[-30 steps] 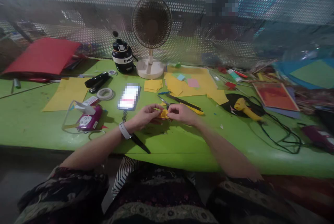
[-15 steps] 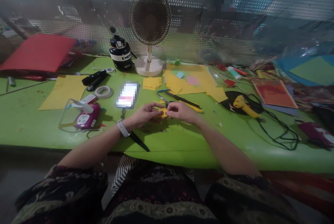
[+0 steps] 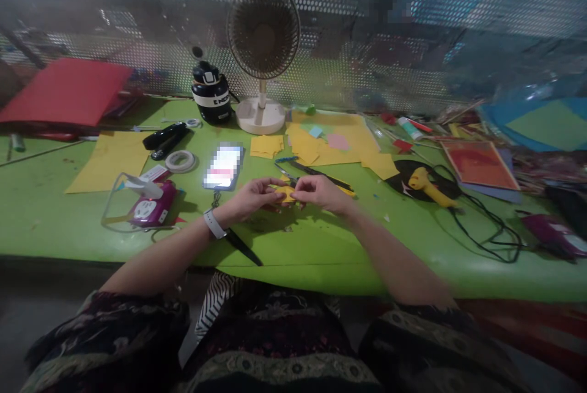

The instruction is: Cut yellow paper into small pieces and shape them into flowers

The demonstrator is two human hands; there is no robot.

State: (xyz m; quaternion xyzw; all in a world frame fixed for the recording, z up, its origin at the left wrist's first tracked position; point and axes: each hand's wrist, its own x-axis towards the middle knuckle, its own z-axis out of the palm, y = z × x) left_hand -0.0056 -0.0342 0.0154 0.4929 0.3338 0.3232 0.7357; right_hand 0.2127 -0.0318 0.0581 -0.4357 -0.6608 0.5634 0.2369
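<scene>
My left hand (image 3: 253, 197) and my right hand (image 3: 321, 192) meet just above the green table (image 3: 293, 246), both pinching a small yellow-orange piece of paper (image 3: 286, 192) between the fingertips. A white watch sits on my left wrist. Right behind the hands lie scissors with blue handles (image 3: 287, 168) and a yellow-and-black cutter (image 3: 328, 180). A lit phone (image 3: 223, 167) lies to the left of the paper.
A small fan (image 3: 263, 57), a black jar (image 3: 210, 95), a stapler (image 3: 166, 138), a tape roll (image 3: 180, 161), a purple box (image 3: 149, 210), yellow paper sheets (image 3: 330, 142), a yellow glue gun (image 3: 428, 185) with cable and a red folder (image 3: 68, 90) crowd the table.
Both hands with the paper have lifted slightly and shifted a little away from me; the fingers keep working the same piece.
</scene>
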